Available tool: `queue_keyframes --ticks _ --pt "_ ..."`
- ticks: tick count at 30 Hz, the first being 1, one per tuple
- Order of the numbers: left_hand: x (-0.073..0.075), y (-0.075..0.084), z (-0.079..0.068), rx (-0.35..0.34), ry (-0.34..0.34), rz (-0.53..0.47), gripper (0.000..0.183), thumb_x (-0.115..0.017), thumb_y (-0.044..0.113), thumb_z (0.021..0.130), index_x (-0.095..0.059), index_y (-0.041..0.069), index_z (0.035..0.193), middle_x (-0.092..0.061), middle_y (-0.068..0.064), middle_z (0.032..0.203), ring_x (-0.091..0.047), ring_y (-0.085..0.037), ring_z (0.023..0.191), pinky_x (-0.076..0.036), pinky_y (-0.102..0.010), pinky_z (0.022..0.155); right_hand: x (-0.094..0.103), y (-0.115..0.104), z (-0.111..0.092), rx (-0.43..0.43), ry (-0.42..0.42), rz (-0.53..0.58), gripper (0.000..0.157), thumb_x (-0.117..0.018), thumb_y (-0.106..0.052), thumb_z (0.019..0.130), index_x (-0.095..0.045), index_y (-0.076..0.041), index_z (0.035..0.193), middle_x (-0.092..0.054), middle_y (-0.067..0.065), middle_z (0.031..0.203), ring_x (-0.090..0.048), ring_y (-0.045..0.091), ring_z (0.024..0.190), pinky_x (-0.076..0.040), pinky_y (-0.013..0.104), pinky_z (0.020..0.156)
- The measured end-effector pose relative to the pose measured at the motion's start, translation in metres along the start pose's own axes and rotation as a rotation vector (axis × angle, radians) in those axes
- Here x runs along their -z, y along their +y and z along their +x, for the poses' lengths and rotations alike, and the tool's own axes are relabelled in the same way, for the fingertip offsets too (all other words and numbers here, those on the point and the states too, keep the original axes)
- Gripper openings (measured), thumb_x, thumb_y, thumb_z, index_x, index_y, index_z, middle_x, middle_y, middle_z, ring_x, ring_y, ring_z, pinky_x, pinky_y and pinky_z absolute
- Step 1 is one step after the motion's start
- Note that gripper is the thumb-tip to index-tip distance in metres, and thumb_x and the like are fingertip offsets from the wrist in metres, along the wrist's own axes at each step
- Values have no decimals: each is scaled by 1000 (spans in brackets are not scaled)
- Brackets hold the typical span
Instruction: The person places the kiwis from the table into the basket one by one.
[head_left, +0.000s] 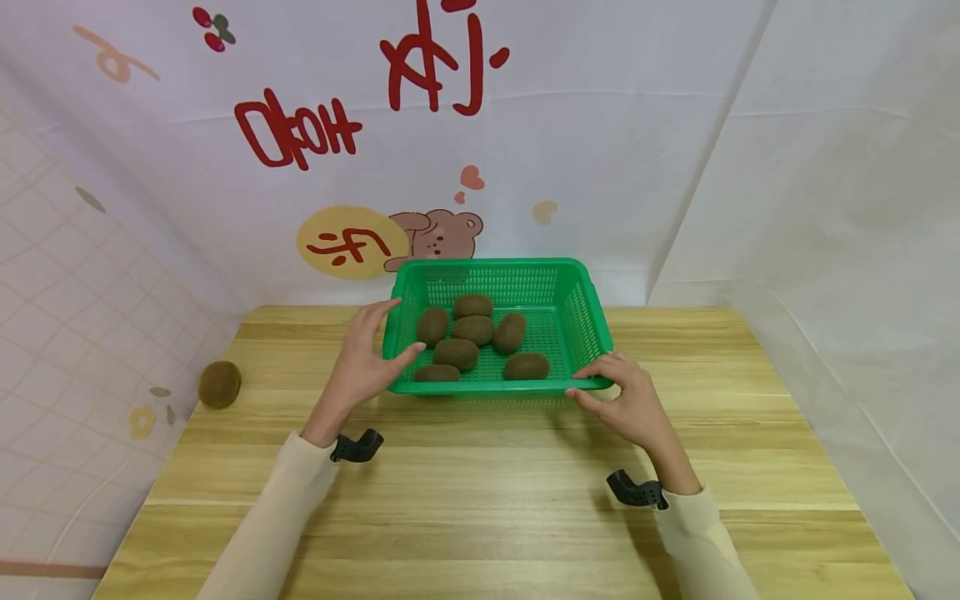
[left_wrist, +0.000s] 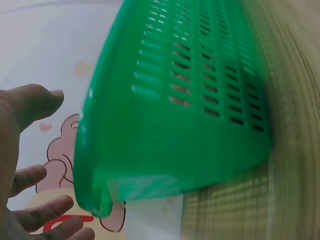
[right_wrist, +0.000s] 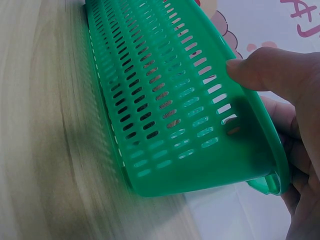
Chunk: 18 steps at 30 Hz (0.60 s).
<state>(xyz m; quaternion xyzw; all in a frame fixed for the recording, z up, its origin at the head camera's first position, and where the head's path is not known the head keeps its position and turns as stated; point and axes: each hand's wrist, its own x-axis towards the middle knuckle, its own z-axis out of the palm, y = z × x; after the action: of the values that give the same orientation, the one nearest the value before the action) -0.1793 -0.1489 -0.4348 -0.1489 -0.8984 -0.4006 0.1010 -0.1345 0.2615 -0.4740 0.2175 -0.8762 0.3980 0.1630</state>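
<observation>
A green plastic basket (head_left: 487, 387) with slotted walls stands at the back of the wooden table. Several brown kiwis (head_left: 474, 331) lie inside it, mostly toward its left half. My right hand (head_left: 626, 400) grips the front right corner; its thumb (right_wrist: 270, 67) presses the rim from outside and the fingers go over the other side. At the left end, my left hand (head_left: 363, 362) is held beside the rim with thumb and fingers spread. A gap shows between that hand's thumb (left_wrist: 37, 102) and the basket wall (left_wrist: 135, 135) in the left wrist view.
A single kiwi (head_left: 220, 384) sits near the table's left edge. Behind the basket hangs a white cloth (head_left: 600, 167) printed with red characters and a bear. White sheets also border the table (head_left: 480, 517) on the left and right.
</observation>
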Motion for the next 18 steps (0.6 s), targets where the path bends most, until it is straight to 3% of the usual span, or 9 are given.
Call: queue_keyframes --ticks 4,10,18 --pt "2 -8 0 -6 26 26 79 -81 37 89 -43 10 153 -41 -15 157 -35 -38 146 -36 -67 117 0 0 0 3 3 1 22 -91 -18 79 -78 -26 95 -72 -12 91 -55 7 94 -42 20 107" --pt "5 -18 -2 -14 62 60 86 -82 37 87 -38 12 156 -37 -16 158 -29 -37 145 -37 -67 115 0 0 0 1 2 1 21 -90 -17 79 -78 -25 95 -72 -12 91 -55 8 93 -47 23 94" --pt "12 -32 -3 2 88 95 91 -82 36 86 -34 8 158 -31 -20 160 -21 -41 148 -33 -68 116 1 -2 0 -8 -3 12 22 -90 -17 79 -78 -26 95 -72 -12 92 -55 8 94 -43 21 105"
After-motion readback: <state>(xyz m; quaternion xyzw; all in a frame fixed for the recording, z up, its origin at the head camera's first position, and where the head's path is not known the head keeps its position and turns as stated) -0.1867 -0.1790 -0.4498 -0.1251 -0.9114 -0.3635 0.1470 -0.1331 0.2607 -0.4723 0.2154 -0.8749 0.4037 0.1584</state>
